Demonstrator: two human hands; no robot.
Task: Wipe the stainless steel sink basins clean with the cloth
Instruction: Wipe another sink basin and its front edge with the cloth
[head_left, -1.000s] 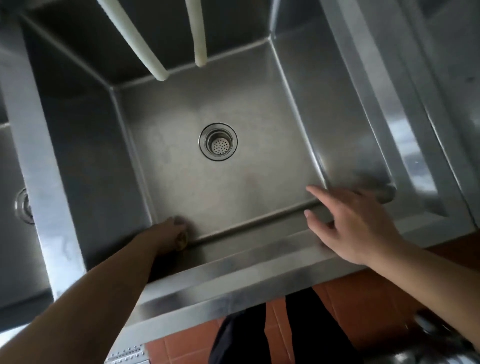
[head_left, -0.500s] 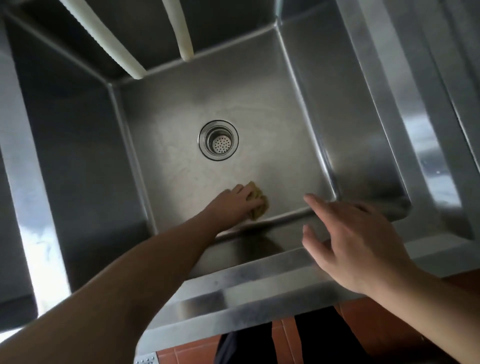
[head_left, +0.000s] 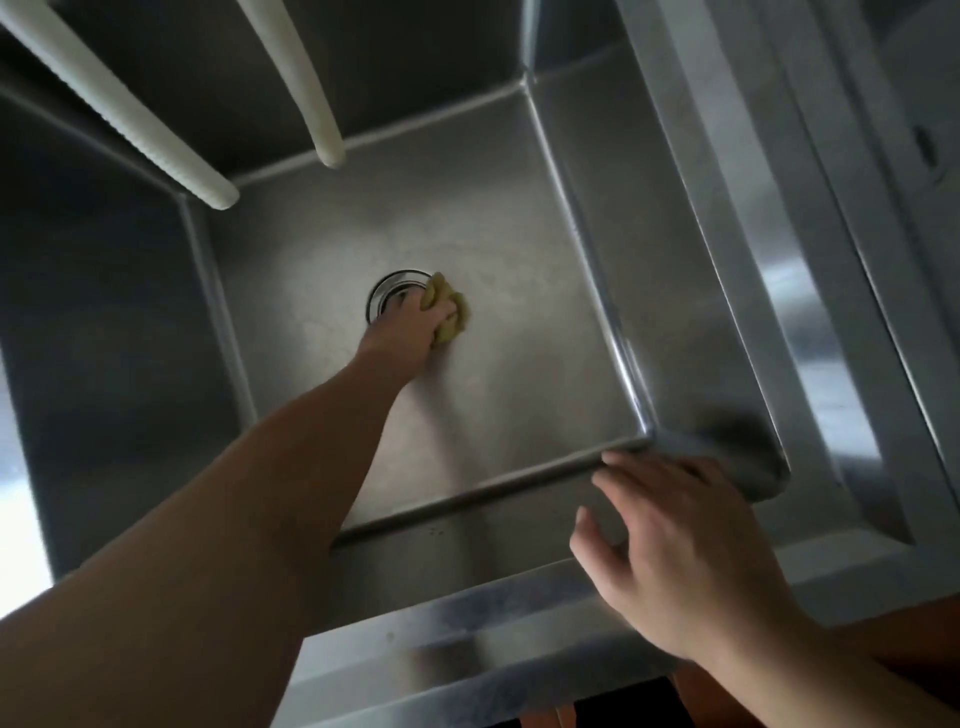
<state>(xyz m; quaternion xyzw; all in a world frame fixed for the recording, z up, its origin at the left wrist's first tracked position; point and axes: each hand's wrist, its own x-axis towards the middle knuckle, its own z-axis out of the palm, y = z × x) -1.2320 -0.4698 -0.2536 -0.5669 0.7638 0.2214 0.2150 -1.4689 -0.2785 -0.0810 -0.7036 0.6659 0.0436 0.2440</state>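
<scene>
A deep stainless steel sink basin (head_left: 519, 249) fills the view. My left hand (head_left: 405, 332) reaches down to the basin floor and grips a small yellow-green cloth (head_left: 449, 314), pressing it on the steel just right of the round drain (head_left: 387, 291), which the hand partly covers. My right hand (head_left: 680, 561) hovers with spread, relaxed fingers over the basin's near right corner and holds nothing.
Two white ribbed hoses (head_left: 130, 119) (head_left: 306, 83) hang into the basin from the top left. The steel front rim (head_left: 467, 639) runs along the bottom, and a raised steel ledge (head_left: 810, 291) borders the right side. Red floor tiles (head_left: 691, 686) show below the rim.
My left hand slid the cloth from the near left corner along the near edge, then up to the drain. The view shifted left and closer; my right hand stayed over the near right corner.
</scene>
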